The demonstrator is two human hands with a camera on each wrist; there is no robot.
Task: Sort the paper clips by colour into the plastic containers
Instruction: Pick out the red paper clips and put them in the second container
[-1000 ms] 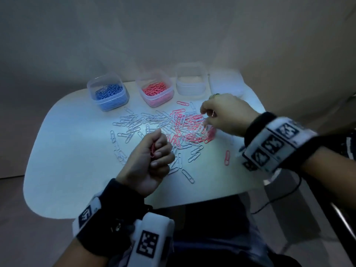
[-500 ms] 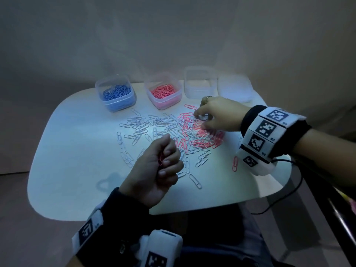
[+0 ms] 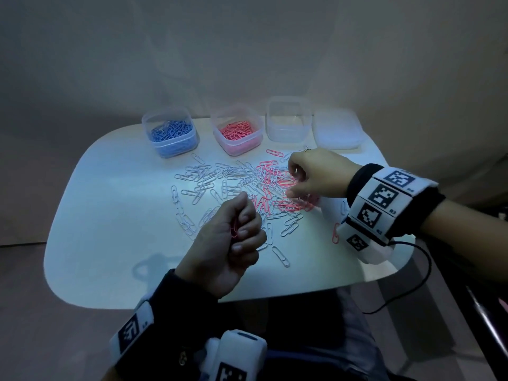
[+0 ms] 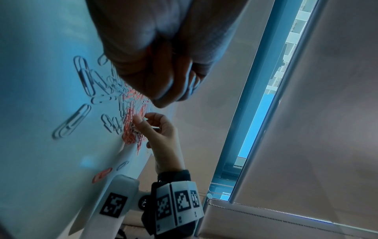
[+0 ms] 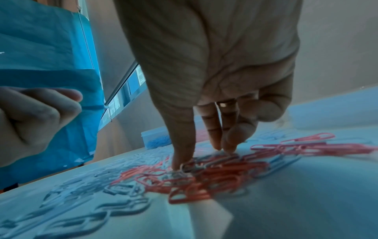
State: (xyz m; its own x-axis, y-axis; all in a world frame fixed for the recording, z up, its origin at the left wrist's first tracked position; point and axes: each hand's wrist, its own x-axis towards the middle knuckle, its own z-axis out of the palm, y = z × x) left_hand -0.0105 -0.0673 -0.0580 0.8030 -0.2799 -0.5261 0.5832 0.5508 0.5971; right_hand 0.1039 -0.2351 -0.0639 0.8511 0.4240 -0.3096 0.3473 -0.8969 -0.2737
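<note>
Pink paper clips (image 3: 277,185) lie heaped on the white table (image 3: 110,229); her right hand (image 3: 319,174) presses straight fingertips into them while her left hand (image 3: 228,243) fists several pink clips.

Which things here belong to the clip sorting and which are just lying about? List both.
Job:
blue clip container
pink clip container
empty container
loose clips
left hand gripping pink clips
right hand picking

Lying about:
lid
black cable
</note>
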